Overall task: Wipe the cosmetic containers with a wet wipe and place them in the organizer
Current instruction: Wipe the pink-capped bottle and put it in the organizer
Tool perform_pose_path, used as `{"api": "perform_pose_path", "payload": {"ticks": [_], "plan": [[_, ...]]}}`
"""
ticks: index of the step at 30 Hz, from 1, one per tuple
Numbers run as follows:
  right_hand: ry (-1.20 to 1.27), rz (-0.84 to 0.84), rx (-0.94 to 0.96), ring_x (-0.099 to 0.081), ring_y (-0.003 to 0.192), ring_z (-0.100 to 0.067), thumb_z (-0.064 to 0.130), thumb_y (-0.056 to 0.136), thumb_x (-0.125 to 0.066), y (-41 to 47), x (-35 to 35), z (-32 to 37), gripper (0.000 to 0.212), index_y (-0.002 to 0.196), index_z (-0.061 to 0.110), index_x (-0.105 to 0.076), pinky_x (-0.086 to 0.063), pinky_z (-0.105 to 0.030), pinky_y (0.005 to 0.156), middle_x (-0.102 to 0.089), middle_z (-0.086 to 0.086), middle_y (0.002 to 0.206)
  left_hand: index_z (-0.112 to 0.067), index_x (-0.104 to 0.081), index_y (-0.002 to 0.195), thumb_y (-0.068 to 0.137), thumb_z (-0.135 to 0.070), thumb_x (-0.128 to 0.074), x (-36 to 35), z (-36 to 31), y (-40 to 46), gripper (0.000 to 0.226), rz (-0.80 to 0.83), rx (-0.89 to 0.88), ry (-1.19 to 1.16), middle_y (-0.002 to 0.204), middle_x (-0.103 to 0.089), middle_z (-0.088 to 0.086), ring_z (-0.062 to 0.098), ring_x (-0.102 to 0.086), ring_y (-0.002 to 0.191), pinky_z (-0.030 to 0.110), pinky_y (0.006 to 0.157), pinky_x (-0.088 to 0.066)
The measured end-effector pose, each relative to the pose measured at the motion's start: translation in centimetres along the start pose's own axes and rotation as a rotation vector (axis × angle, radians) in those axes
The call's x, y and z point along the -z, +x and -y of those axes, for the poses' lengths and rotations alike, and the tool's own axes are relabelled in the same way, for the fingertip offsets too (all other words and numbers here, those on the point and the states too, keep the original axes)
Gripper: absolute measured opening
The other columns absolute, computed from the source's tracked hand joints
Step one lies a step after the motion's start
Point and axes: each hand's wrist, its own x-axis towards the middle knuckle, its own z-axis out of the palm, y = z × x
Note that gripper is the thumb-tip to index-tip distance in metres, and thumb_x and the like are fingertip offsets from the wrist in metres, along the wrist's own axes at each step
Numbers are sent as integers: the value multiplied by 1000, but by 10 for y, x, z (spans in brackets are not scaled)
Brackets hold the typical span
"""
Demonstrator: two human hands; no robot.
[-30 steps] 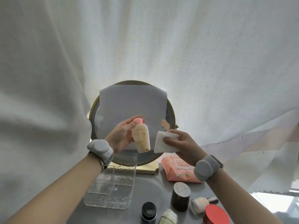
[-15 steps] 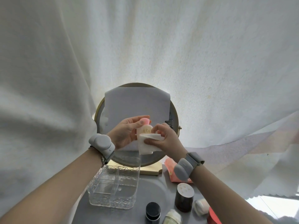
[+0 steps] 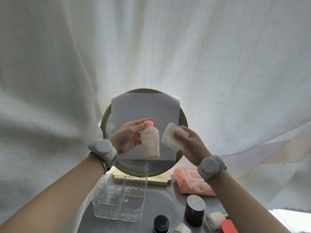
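Observation:
My left hand (image 3: 127, 137) holds a small cream bottle (image 3: 150, 142) with a pink cap upright in front of the round mirror. My right hand (image 3: 190, 143) grips a folded white wet wipe (image 3: 171, 136) just right of the bottle, a small gap between them. Below my hands the clear plastic organizer (image 3: 120, 214) stands on the grey table with its compartments showing nothing inside. More containers wait at the lower right: a dark jar with a pale lid (image 3: 195, 210), a small black jar (image 3: 161, 223) and a white round-topped one (image 3: 214, 220).
A gold-rimmed round mirror (image 3: 107, 115) covered with white paper stands behind my hands. A pink wet-wipe pack (image 3: 191, 184) lies right of its base. A red lid (image 3: 228, 227) and a pale bottle top (image 3: 182, 230) sit at the bottom edge. White curtain hangs all around.
My right hand pressed the wipe onto the bottle half a second ago and has since drawn it away to the right. The bottle's front now faces me, looking clean.

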Motion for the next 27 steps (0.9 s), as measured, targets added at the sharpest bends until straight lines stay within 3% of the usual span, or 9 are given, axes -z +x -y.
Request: {"api": "perform_pose_path", "payload": {"ticks": [3,6,13,16,19,21,22,24,27], "plan": [[-274,143,-34,-56,88,-36,17,71,-80,-7,-15,-4,22,75,11,-60,-48,-46,82,-52,-18,94,-6,-52,130,87,-23,-56,-3,0,3,46,21,5,-80,112,-64,12,30,-60,107,38,81,-57],[-479,62,14,-56,104,-34,16,73,-80,-7,-33,-4,19,74,15,-60,-50,-49,94,-52,-15,106,-5,-51,131,85,-23,-56,-7,1,5,50,34,7,-90,117,-62,12,31,-60,108,38,83,-56],[-371,-114,236,-54,73,-19,19,79,-75,6,-31,-2,18,75,13,-59,-48,-38,69,-56,-9,77,-6,-54,129,90,-22,-52,-12,6,3,43,103,25,-66,109,-64,9,18,-63,89,32,76,-57],[-224,-281,154,-55,80,-25,33,79,-73,14,-24,-4,31,87,5,-62,-51,-46,76,-58,-17,82,-7,-54,131,94,-21,-48,-13,6,1,40,123,23,-54,110,-61,12,19,-61,92,33,76,-57],[181,-113,-30,-57,96,-25,44,73,-72,11,-2,-10,40,98,14,-66,-45,-41,94,-61,-6,94,-7,-52,132,92,-22,-51,-11,3,2,43,98,21,-80,117,-62,15,27,-62,105,36,80,-57],[289,42,-101,-62,93,-20,41,65,-81,5,8,-15,52,104,9,-65,-49,-36,92,-63,-6,96,-6,-51,131,89,-22,-52,-10,2,3,45,81,12,-98,115,-64,13,30,-61,109,38,83,-56],[236,105,-124,-64,87,-18,35,65,-83,2,7,-19,51,102,4,-64,-53,-33,82,-64,-6,93,-6,-51,131,88,-22,-53,-9,2,3,46,67,7,-106,114,-64,13,30,-60,109,38,85,-55],[56,200,-154,-66,81,-19,23,73,-76,-3,-1,-26,28,88,4,-62,-56,-31,70,-65,-5,88,-4,-51,131,87,-21,-53,-10,3,4,47,44,1,-125,114,-63,13,33,-58,111,38,88,-53],[-115,203,-109,-67,82,-20,25,70,-81,-6,-19,-25,24,76,17,-60,-58,-36,71,-68,0,84,-4,-51,131,87,-20,-54,-12,5,7,47,15,5,-127,117,-62,12,34,-56,115,38,90,-52]]}}
